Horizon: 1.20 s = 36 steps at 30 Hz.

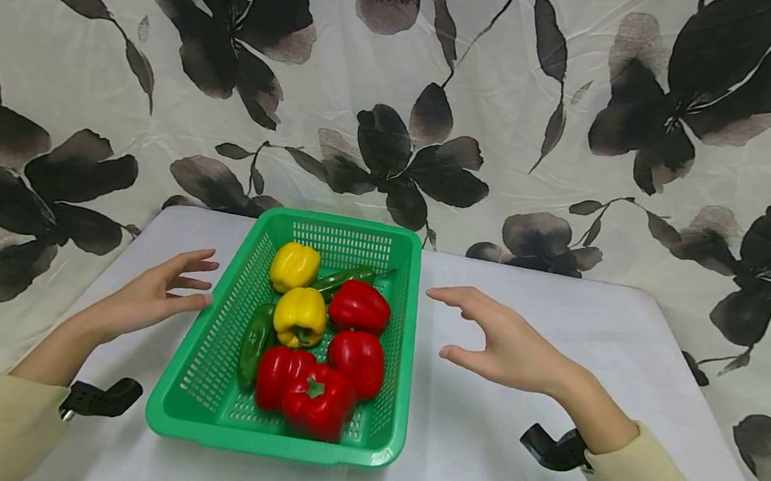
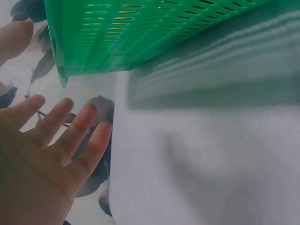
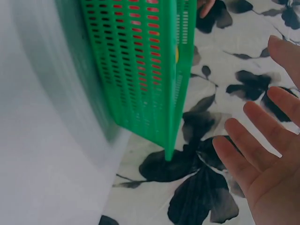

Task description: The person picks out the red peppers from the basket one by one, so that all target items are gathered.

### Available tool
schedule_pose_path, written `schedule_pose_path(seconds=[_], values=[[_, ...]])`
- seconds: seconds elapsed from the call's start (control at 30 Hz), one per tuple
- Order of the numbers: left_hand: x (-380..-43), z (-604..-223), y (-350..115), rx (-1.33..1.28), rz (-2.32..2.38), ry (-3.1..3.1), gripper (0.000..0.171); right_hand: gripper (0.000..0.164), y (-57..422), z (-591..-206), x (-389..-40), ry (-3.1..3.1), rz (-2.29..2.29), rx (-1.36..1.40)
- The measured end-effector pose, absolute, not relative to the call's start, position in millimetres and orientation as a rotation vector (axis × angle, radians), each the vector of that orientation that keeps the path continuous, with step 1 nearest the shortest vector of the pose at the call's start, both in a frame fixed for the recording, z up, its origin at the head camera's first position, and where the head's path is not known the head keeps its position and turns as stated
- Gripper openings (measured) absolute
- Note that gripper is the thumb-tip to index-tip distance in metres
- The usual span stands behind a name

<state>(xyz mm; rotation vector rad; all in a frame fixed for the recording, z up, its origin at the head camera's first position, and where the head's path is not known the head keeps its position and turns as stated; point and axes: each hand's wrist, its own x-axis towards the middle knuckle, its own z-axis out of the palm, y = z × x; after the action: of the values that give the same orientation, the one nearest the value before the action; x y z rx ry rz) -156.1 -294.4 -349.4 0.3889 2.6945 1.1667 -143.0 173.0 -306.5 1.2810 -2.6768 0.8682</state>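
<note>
A green plastic basket [image 1: 265,443] with slotted walls sits on the white table. Inside lie two yellow bell peppers [image 1: 300,316], two long green chili peppers [image 1: 255,346] and several red bell peppers [image 1: 319,404]. At the basket's left side is my left hand [image 1: 150,293], thumb tip right at the rim and fingers spread loosely with nothing held. My right hand [image 1: 512,344] hovers to the right of the basket, apart from it, thumb and fingers parted around nothing. In the right wrist view, its palm and fingers [image 3: 260,157] face the basket's slotted wall [image 3: 136,61].
A white cloth [image 1: 476,454] covers the table, its far edge just behind the basket. Behind the table hangs a pale curtain [image 1: 541,171] printed with dark flowers. Each wrist carries a black camera mount [image 1: 102,397], below cream sleeves.
</note>
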Motion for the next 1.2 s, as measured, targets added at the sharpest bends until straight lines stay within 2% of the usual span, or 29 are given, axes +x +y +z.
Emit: schedule_pose_path(seconds=[0.57,1.2], values=[[-159.3,-350.2,-297.0,0.34,1.249,2.555,0.075,0.065,143.3,-301.6,-133.3,-2.745,1.104,1.491],[-167.2,-352.4,-291.7,0.311,1.295,2.447,0.077,0.063,113.8,-317.4,-130.9,-2.769,1.17,1.713]])
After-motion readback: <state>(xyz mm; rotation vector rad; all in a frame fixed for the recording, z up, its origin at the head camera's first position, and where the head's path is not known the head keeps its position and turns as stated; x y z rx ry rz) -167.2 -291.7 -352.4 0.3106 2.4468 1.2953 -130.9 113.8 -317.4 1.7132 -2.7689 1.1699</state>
